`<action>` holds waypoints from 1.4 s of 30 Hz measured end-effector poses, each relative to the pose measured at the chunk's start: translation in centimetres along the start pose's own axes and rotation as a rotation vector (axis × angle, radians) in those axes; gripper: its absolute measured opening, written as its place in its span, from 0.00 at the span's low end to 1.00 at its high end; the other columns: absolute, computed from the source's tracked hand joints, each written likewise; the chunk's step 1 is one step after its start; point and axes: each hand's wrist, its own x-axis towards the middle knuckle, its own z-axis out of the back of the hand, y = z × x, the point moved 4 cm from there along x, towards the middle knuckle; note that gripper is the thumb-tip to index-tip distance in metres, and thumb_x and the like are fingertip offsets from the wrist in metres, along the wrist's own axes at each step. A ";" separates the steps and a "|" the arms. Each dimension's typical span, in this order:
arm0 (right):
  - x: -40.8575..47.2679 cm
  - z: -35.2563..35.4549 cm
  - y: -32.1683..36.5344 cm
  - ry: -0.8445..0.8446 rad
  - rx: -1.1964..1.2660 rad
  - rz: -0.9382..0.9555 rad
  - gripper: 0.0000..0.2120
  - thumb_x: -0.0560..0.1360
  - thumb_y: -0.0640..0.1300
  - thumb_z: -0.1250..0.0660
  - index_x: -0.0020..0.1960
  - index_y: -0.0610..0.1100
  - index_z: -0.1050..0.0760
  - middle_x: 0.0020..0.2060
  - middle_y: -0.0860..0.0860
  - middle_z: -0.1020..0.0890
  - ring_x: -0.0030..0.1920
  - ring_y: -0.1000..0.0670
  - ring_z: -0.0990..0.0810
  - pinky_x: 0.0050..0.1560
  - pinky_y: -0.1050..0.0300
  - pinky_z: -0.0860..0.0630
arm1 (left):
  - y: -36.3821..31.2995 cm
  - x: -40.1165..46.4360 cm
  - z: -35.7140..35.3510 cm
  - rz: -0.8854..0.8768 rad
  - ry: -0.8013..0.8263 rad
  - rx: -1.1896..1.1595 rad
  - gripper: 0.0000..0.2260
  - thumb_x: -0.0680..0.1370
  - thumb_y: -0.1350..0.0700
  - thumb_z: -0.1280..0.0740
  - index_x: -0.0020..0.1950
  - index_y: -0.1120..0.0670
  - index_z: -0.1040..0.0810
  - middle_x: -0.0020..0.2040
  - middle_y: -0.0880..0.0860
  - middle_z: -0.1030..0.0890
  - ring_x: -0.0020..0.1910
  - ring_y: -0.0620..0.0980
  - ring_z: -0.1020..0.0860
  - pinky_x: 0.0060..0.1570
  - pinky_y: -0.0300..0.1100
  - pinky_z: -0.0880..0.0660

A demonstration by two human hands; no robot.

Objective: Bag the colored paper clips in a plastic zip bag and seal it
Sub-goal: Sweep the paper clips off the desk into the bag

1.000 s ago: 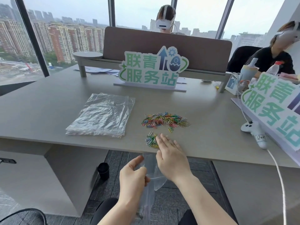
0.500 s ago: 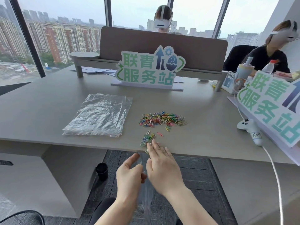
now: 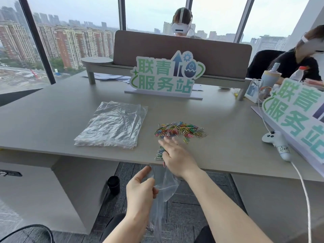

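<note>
Below the table edge, left hand (image 3: pixel 140 188) pinches the zip bag (image 3: pixel 165 189) (mouth open)

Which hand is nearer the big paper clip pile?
Right. The right hand lies flat on the desk, fingertips just short of the paper clip pile. The left hand is below the desk edge, holding the zip bag.

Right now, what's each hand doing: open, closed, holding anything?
Left hand: closed on the mouth of the clear zip bag below the table edge.
Right hand: open, flat over the small cluster of paper clips, gripping nothing.
</note>
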 end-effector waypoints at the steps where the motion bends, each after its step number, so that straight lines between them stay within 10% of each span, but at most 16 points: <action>1: 0.1 -0.2 0.1 0.011 -0.015 0.012 0.25 0.80 0.46 0.50 0.77 0.53 0.43 0.78 0.55 0.45 0.78 0.53 0.54 0.74 0.53 0.50 | -0.1 0.1 0.1 -0.002 -0.001 -0.005 0.24 0.73 0.72 0.41 0.66 0.57 0.23 0.53 0.50 0.16 0.21 0.43 0.31 0.23 0.35 0.31; 20: -4.8 -1.9 2.0 -0.107 -0.088 0.189 0.27 0.76 0.46 0.52 0.75 0.45 0.38 0.76 0.51 0.38 0.77 0.54 0.46 0.73 0.65 0.57 | -0.1 0.3 0.3 0.022 0.014 -0.068 0.24 0.73 0.72 0.41 0.67 0.57 0.24 0.59 0.56 0.17 0.20 0.43 0.32 0.23 0.35 0.31; 31: -6.7 0.2 1.7 -0.306 0.293 0.089 0.25 0.77 0.36 0.49 0.73 0.45 0.33 0.72 0.54 0.32 0.72 0.63 0.38 0.71 0.68 0.41 | -0.4 -0.2 0.1 0.013 0.033 -0.059 0.26 0.73 0.72 0.42 0.67 0.55 0.24 0.59 0.50 0.17 0.21 0.42 0.32 0.24 0.34 0.30; 42: 3.1 0.6 0.5 -0.077 -0.073 -0.059 0.25 0.81 0.50 0.49 0.78 0.51 0.47 0.79 0.53 0.50 0.78 0.51 0.54 0.74 0.51 0.50 | -0.8 -0.6 0.1 0.013 0.039 -0.036 0.25 0.73 0.73 0.42 0.66 0.55 0.23 0.55 0.44 0.16 0.21 0.44 0.32 0.24 0.35 0.32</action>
